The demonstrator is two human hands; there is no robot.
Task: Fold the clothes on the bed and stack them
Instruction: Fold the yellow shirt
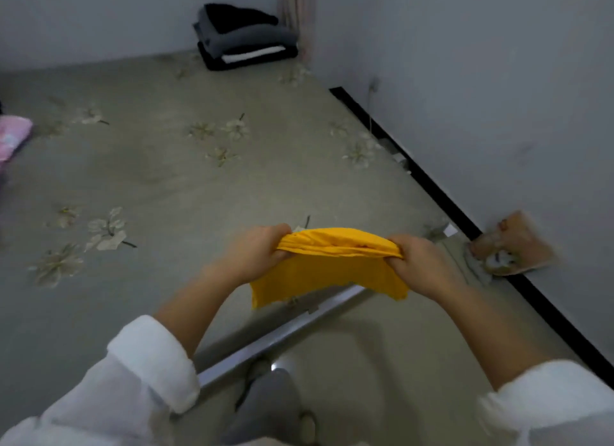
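Observation:
A folded yellow garment hangs in the air over the near edge of the bed. My left hand grips its left end and my right hand grips its right end, fingers curled round the bunched top edge. A stack of folded dark clothes, black and grey with a white layer, sits in the bed's far corner against the wall.
The grey sheet has a flower print. A pink cloth lies at the left edge. A brown patterned item rests at the bed's right side by the wall. A metal bed rail runs below my hands.

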